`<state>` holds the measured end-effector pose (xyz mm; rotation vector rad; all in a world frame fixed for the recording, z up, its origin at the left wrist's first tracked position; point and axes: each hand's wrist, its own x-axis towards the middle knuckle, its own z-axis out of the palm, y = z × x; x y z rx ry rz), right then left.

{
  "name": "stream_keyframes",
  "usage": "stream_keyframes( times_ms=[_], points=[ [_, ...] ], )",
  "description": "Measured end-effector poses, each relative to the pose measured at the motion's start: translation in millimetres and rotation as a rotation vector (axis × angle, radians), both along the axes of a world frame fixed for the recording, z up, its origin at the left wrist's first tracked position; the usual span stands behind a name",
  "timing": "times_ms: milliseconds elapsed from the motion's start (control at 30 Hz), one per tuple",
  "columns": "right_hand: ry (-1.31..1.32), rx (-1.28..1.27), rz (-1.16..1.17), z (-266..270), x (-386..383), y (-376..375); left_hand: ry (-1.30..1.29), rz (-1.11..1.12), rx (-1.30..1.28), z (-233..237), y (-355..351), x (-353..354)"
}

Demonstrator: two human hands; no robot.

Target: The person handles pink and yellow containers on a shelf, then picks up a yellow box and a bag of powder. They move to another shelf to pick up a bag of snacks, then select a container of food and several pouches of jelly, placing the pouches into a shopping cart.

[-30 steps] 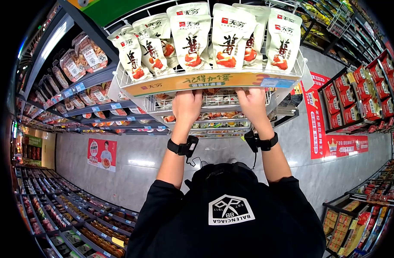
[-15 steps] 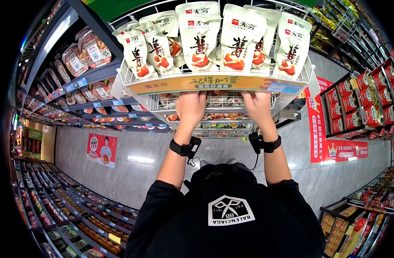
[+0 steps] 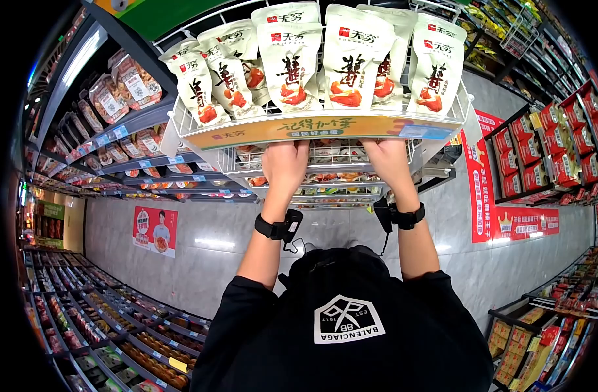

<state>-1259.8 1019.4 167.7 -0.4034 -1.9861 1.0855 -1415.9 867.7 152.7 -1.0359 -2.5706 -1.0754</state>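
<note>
My left hand [image 3: 285,167] and my right hand [image 3: 387,161] reach forward under the printed front strip [image 3: 325,128] of a white wire display rack [image 3: 467,108]. Both hands look closed, with fingers bent in towards the rack. Their fingertips are hidden behind the strip, so what they hold cannot be made out. Above them, several white snack pouches [image 3: 290,65] with black lettering and red food pictures stand upright in the top basket. Lower wire tiers with packed snacks [image 3: 335,177] show between my wrists. A black band with a small device sits on each wrist.
Shelves of packaged food [image 3: 134,88] run along the left, close to the rack. A red-pack display [image 3: 540,153] stands at right, by a red floor sticker [image 3: 514,225]. More shelves [image 3: 116,313] lie at lower left, and boxes [image 3: 517,353] at lower right. Grey tiled floor [image 3: 214,261] lies between.
The rack and both hands sit slightly further left in view, and the rack's front strip slants a little more. Both hands keep the same closed pose under the strip.
</note>
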Motion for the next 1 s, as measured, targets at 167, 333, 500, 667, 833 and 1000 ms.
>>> stream_keyframes(
  times_ms=[167,333,500,667,833,1000],
  points=[
    [-0.028,0.102,-0.054,-7,-2,3,0.013,0.003,0.006,-2,1,-1],
    [0.012,0.302,-0.267,-9,-5,-2,0.068,0.005,0.041,-3,2,1],
    [0.053,0.176,-0.32,-5,-4,-7,0.074,0.001,0.088,0,1,6],
    [0.038,0.273,-0.338,-13,-7,-3,0.108,-0.049,0.052,3,0,8],
    [-0.123,0.367,-0.346,-19,-12,-3,0.197,-0.133,0.007,7,-4,10],
    [-0.103,0.304,-0.308,-18,-11,-4,0.193,-0.229,0.04,3,-9,7]
  ],
)
